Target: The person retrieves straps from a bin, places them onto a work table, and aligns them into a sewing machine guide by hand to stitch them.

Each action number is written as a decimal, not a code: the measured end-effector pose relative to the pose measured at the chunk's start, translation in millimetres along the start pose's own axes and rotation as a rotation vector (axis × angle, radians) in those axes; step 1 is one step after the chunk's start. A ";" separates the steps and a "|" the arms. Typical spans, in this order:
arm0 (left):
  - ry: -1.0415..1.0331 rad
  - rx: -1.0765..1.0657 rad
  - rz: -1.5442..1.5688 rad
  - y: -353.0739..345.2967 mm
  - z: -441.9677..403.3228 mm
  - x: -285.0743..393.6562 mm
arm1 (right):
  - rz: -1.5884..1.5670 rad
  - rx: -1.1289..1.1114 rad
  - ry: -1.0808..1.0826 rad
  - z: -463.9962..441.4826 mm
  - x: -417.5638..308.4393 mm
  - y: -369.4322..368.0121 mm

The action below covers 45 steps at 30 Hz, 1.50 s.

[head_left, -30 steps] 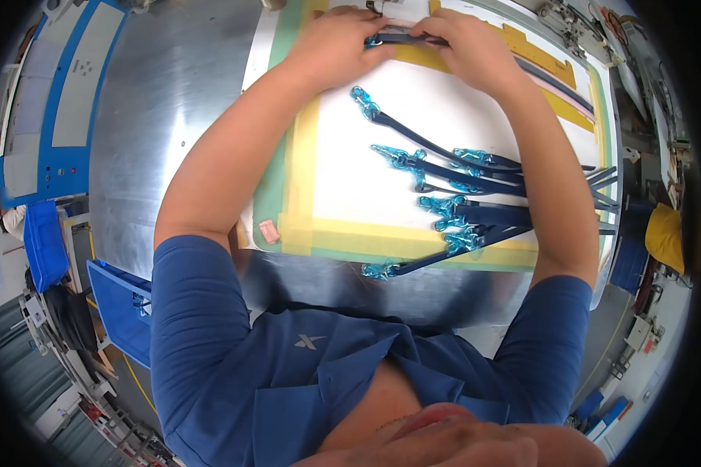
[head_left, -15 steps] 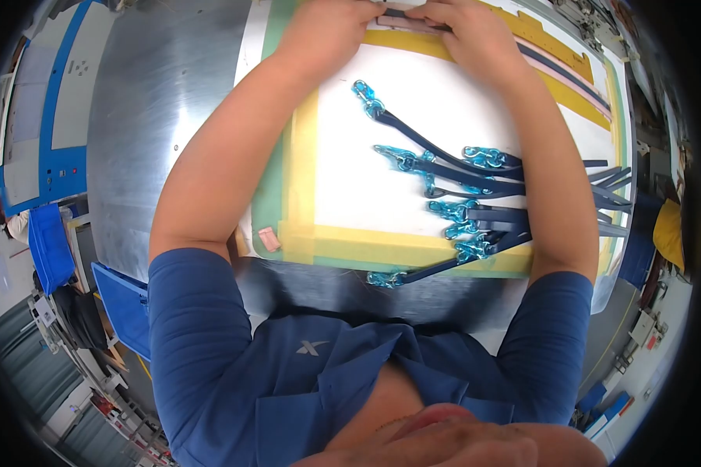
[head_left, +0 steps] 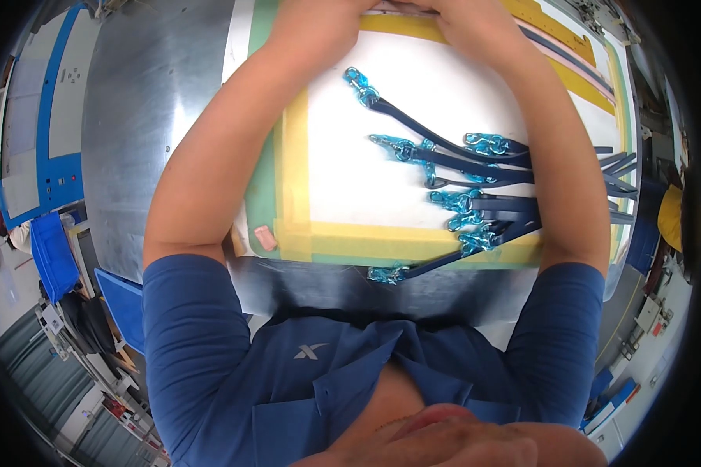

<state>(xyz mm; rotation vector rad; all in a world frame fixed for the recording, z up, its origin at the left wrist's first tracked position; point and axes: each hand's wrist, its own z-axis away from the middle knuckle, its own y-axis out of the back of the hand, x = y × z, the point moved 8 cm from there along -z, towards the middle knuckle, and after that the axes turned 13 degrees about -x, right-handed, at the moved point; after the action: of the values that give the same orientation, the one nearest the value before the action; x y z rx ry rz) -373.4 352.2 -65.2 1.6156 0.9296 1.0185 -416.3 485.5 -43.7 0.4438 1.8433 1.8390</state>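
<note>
My left hand (head_left: 323,22) and my right hand (head_left: 475,29) are close together at the top edge, over the far part of the board. Their curled fingers are partly cut off by the frame; the dark strap they pinched a moment ago is mostly out of sight. A yellow template strip (head_left: 409,26) lies just below them. Nearer me, several dark blue straps (head_left: 424,134) fan out under my right forearm. Their ends carry metal snap hooks (head_left: 397,146) wrapped in blue film. One hook (head_left: 388,274) hangs past the board's near edge.
The white board (head_left: 350,191) has yellow tape (head_left: 294,179) and a green border. A small pink block (head_left: 265,238) sits at its near left corner. More yellow templates (head_left: 549,27) lie far right. The metal table (head_left: 132,132) extends left; blue bins (head_left: 52,257) stand beyond it.
The view has shifted slightly, so the board and straps sit a little higher in it and my fingers have slipped mostly past the top edge. The hooks and straps keep their arrangement.
</note>
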 end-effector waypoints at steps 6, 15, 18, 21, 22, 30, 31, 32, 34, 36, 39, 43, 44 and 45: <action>0.086 -0.106 -0.246 -0.5 2.2 15.2 | 0.293 0.135 0.147 -0.2 -18.4 -1.8; 0.116 -0.106 -0.291 2.9 5.5 22.4 | 0.275 0.028 0.037 60.5 31.1 9.6; 0.116 -0.117 -0.298 3.4 5.8 23.9 | 0.338 0.033 -0.116 103.4 88.5 -5.4; 0.122 -0.136 -0.320 0.3 5.3 24.1 | 0.395 -0.035 -0.335 143.2 137.0 -2.8; 0.127 -0.139 -0.338 -1.3 5.3 24.0 | 0.376 -0.080 -0.448 158.0 153.3 -1.4; 0.132 -0.132 -0.334 -1.0 5.1 26.3 | 0.275 -0.180 -0.708 254.3 261.5 8.0; 0.128 -0.128 -0.336 -0.2 5.3 27.3 | 0.300 -0.163 -0.704 263.1 274.7 5.0; 0.130 -0.125 -0.335 0.5 4.9 28.2 | 0.303 -0.162 -0.703 267.8 277.1 4.0; 0.138 -0.149 -0.218 1.5 3.6 26.9 | 0.273 -0.130 -0.756 275.6 285.4 7.3; 0.104 -0.051 -0.313 -3.7 6.5 25.5 | 0.270 -0.153 -0.753 269.6 286.7 6.3; 0.095 0.006 -0.394 -0.6 8.9 24.0 | 0.221 -0.197 -0.777 233.6 248.5 21.2; 0.108 -0.012 -0.314 -5.1 10.4 17.6 | 0.134 -0.143 -0.503 138.9 138.2 14.1; 0.101 -0.005 -0.292 -5.2 10.9 18.2 | 0.143 -0.125 -0.454 114.9 115.9 6.2; 0.102 -0.011 -0.300 -6.5 11.4 18.5 | 0.133 -0.108 -0.397 90.4 91.0 -1.3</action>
<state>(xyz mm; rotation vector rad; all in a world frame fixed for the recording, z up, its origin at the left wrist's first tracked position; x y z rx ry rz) -356.9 366.9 -70.0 1.3735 1.1925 0.8997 -441.0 611.1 -52.5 0.8413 1.4705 1.7694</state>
